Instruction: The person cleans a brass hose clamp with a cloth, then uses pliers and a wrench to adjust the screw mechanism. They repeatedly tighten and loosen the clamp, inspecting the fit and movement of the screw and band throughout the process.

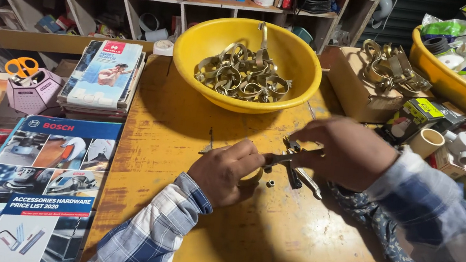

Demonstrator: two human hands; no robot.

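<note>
Left hand (226,169) pinching clamp (279,157); right hand (346,152) gripping its other end, above table (242,236). Nut (270,183) just beside; bowl (196,47) beyond.

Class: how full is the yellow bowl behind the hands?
Partly full: the yellow bowl holds a pile of metal clamps across its bottom, well below the rim.

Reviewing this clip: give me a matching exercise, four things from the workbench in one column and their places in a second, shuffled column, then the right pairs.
Things:
1. metal clamps
2. small nut
3. orange-handled scissors
4. pliers

Places:
A. in the pink holder at the far left
B. heaped in the yellow bowl
C. at the left hand and right hand
D. loose on the yellow table, beside the left hand

Pairs: 1-B, 2-D, 3-A, 4-C
</note>
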